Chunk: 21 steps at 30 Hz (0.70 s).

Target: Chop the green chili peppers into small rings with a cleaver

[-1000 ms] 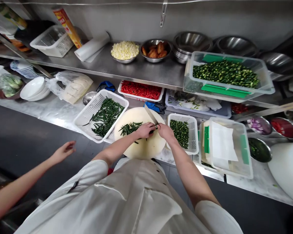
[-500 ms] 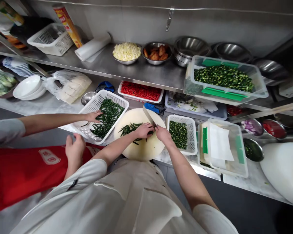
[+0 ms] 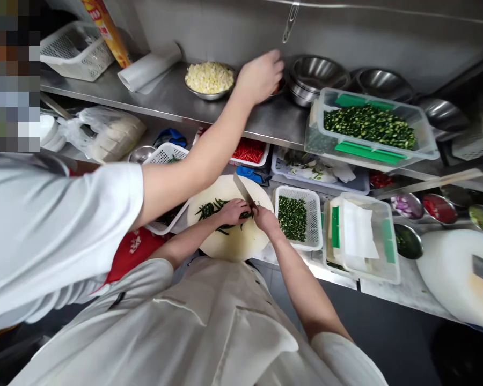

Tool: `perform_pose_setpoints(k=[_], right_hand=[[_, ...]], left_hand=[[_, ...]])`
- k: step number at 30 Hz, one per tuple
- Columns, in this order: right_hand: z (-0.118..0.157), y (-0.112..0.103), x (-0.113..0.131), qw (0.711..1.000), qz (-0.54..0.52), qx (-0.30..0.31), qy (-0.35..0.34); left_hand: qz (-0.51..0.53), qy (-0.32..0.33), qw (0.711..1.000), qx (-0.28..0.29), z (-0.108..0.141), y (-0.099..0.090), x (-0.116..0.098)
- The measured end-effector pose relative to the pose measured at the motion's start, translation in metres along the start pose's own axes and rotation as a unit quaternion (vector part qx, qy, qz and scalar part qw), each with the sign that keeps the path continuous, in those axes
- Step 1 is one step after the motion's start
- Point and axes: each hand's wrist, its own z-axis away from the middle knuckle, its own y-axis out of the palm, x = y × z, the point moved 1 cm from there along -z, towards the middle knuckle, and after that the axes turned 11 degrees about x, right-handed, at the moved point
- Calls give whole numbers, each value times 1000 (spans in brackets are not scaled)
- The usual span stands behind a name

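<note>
On a round cream chopping board (image 3: pixel 241 247), my left hand (image 3: pixel 234 211) is closed over a bunch of thin green chillies, its fingers curled on them. My right hand (image 3: pixel 265 220) grips a kitchen knife (image 3: pixel 243 188) by the handle end, with the blade pointing away from me beside my left fingertips. Loose whole green chillies (image 3: pixel 212 209) lie on the board left of my hand. Just right of the board stands a white basket (image 3: pixel 316 220) of chopped green chilli (image 3: pixel 292 217). My fingers partly hide the cutting spot.
A co-worker's arm (image 3: pixel 209 145) crosses from the left, its hand (image 3: pixel 261 75) over a metal bowl on the shelf. It covers most of a white basket (image 3: pixel 158 228). Red chillies (image 3: pixel 249 150) sit behind the board; clear tubs (image 3: pixel 380 262) stand right.
A co-worker's arm has swung in from the left up to the shelf, and the hand in the left basket no longer shows. My hands stay at nearly the same place on the board.
</note>
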Motion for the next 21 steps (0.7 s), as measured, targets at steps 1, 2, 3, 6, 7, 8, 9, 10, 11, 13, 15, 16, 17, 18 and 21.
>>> perform_pose_setpoints(k=[1, 2, 3, 6, 7, 8, 9, 10, 11, 13, 15, 16, 17, 18, 21], right_hand=[[0, 1, 1, 1000, 0, 2, 1], [0, 1, 2, 1000, 1, 6, 1], [1, 1, 2, 1000, 2, 9, -1], [3, 3, 3, 1000, 1, 13, 3], [4, 4, 3, 1000, 0, 12, 9], [5, 5, 4, 1000, -2, 10, 15], [6, 6, 4, 1000, -3, 11, 19], [6, 7, 5, 1000, -5, 13, 19], [7, 7, 6, 1000, -6, 14, 16], [8, 9, 7, 1000, -9, 13, 8], [9, 10, 9, 1000, -14, 8, 15], [10, 11, 10, 1000, -17, 6, 22], [10, 11, 12, 999, -20, 7, 29], [11, 12, 13, 999, -21, 10, 34], [14, 13, 17, 999, -19, 17, 28]], left_hand=[[7, 8, 1000, 18, 20, 29, -21], [17, 14, 999, 35, 44, 58, -41], [26, 21, 998, 51, 69, 85, -59], [41, 40, 995, 87, 131, 137, -95], [46, 47, 993, 97, 144, 145, -101], [52, 52, 991, 108, 153, 150, -105], [57, 55, 990, 117, 158, 152, -106], [63, 58, 988, 127, 161, 153, -106], [68, 61, 987, 134, 161, 153, -105], [77, 63, 985, 141, 160, 153, -103], [85, 66, 984, 143, 159, 153, -101], [88, 65, 984, 143, 159, 153, -100], [89, 65, 983, 144, 160, 153, -100], [91, 66, 983, 146, 161, 153, -100], [91, 69, 982, 148, 165, 152, -100]])
